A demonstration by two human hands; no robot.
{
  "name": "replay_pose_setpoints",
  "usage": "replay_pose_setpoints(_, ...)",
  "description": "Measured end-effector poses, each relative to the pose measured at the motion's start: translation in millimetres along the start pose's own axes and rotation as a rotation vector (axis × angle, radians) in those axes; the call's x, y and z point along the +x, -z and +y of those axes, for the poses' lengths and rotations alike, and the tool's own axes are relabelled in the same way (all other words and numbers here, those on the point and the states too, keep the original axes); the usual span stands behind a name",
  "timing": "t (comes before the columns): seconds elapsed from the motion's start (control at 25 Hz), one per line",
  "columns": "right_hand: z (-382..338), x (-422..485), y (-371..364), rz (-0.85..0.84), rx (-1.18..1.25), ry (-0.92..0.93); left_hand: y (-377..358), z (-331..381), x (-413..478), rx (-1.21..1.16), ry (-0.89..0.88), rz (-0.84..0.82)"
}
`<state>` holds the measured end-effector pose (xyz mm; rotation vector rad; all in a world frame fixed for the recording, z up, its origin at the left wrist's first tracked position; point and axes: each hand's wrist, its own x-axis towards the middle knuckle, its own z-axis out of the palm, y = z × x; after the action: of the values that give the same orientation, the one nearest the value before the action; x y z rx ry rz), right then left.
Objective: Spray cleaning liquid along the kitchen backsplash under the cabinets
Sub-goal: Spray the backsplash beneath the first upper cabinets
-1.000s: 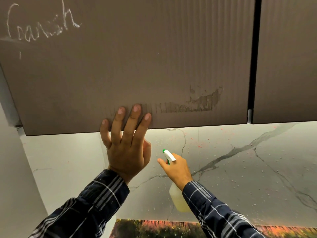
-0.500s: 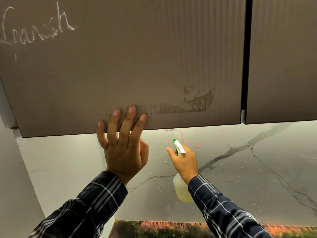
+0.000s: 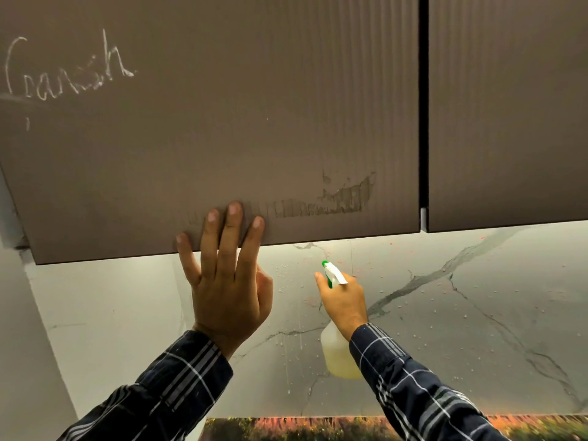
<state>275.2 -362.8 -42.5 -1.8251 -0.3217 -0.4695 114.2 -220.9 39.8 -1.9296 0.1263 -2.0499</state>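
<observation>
Overhead: left door (image 3: pixel 222 106) and right door (image 3: pixel 509 106), brown, ribbed, dark gap (image 3: pixel 423 106) between. Chalk scrawl (image 3: pixel 63 71) top left, scuff (image 3: pixel 343 198) near the lower edge. Backsplash (image 3: pixel 477 297) marble-look, grey veins, lit from above. Plain white wall (image 3: pixel 25 345) left.

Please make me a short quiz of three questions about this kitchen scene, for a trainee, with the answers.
1. True or false: the left hand rests with straight fingers on the cabinet door.
2. Which hand holds the spray bottle? A) left B) right C) both
3. Fill in: small drops sit on the marbled ____ under the cabinets.
Key: 1 true; 2 B, the right hand; 3 backsplash.
</observation>
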Motion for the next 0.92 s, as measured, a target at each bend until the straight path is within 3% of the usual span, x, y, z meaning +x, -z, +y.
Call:
replay_pose_setpoints(0.12,5.3,0.4,16.3,0.066,-0.020,0.019,-1.0,7.3,7.0,0.008,-0.129,-0.022)
replay_pose_setpoints(0.24,3.4,4.5,25.0,0.008,-0.056,-0.021,-4.2,22.9,14.3,-0.006,-0.223,-0.027)
replay_pose_setpoints(0.44,-4.7,8.9,27.8,0.041,-0.110,0.062,-6.9,28.6,14.1,0.002,-0.204,-0.011)
replay_pose_setpoints(0.56,-8.9,10.7,26.4,-0.011,-0.113,0.027,-3.6,26.7,15.5,-0.020,-0.216,-0.034)
replay_pose_setpoints(0.92,-11.6,10.0,19.4,0.062,-0.065,-0.059,4.9,8.5,6.9,-0.018,-0.311,-0.084)
